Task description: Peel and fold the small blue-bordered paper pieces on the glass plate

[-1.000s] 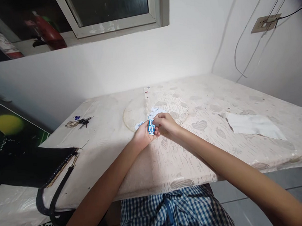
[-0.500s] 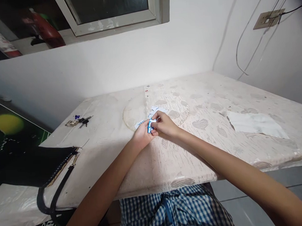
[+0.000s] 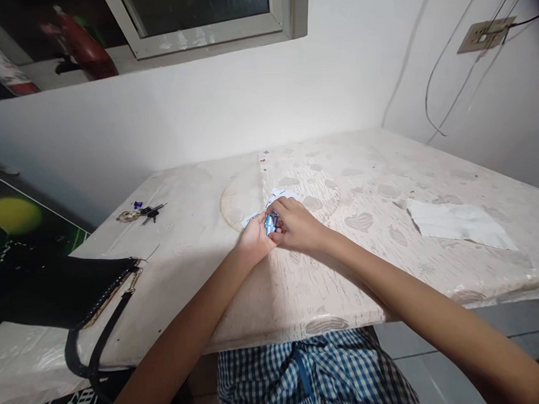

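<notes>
A small blue-and-white piece (image 3: pixel 271 223), which looks like folded paper or card with blue edges, sits between both hands over the middle of the table. My left hand (image 3: pixel 255 238) is closed around its left side. From the right, my right hand (image 3: pixel 299 223) grips it with thumb and fingers, hiding part of it. Just beyond the hands lie white paper pieces (image 3: pixel 278 194) with blue and dark marks. Another white strip with blue marks (image 3: pixel 251 219) pokes out beside the left hand.
Keys (image 3: pixel 150 213) lie on the left of the table (image 3: pixel 199 229). A black bag (image 3: pixel 54 295) with a strap is at the left edge. To the right lies a white cloth-like piece (image 3: pixel 460 223). Behind are a wall, a window (image 3: pixel 200 44) and a socket (image 3: pixel 485 35) with wires.
My right hand has turned and now wraps further over the blue-and-white piece, its fingers closer together. More of the piece's face shows between the hands. The view has shifted slightly.
</notes>
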Demonstrator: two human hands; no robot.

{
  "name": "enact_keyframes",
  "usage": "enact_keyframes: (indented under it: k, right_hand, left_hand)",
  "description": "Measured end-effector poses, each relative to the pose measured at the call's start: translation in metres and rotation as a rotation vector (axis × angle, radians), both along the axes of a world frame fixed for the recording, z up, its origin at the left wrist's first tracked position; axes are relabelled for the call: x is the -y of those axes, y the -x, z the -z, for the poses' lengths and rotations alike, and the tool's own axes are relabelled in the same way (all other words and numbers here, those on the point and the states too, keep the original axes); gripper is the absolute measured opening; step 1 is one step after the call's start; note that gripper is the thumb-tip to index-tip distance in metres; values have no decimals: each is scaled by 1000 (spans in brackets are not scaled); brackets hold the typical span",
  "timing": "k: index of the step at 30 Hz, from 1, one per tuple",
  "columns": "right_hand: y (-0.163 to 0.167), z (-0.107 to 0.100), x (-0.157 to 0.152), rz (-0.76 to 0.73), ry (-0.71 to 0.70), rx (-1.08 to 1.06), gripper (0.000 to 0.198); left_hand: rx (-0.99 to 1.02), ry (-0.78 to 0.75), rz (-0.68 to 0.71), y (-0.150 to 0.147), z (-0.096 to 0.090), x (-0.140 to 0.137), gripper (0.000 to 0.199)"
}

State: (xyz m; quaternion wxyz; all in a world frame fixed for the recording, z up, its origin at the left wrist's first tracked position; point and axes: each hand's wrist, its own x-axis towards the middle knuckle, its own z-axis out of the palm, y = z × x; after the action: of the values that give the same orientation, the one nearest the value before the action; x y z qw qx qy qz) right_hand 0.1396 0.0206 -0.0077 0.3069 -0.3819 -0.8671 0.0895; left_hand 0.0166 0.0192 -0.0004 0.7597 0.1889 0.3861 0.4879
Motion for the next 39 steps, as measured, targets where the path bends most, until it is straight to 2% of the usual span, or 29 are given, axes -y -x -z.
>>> enact_keyframes:
  k: [6, 13, 22, 28, 34, 39]
  right_hand:
    - [1, 1, 0, 18, -125, 87, 32]
    - [3, 2, 0, 26, -173, 117, 32]
    - [-4, -2, -1, -89, -142, 169, 28]
    - [-2, -2, 1, -101, -146, 154, 33]
    - [3, 2, 2, -72, -144, 95, 30]
    - [5, 2, 1, -48, -23, 25, 28]
  left_hand:
    - [14, -4, 5, 2, 0, 0, 18]
    - [63, 8, -2, 4, 1, -1, 17]
    - [-27, 62, -23, 0, -3, 3, 27]
    - [34, 44, -44, 2, -1, 2, 20]
    - [112, 26, -44, 2, 2, 1, 12]
    - [73, 5, -44, 1, 5, 1, 18]
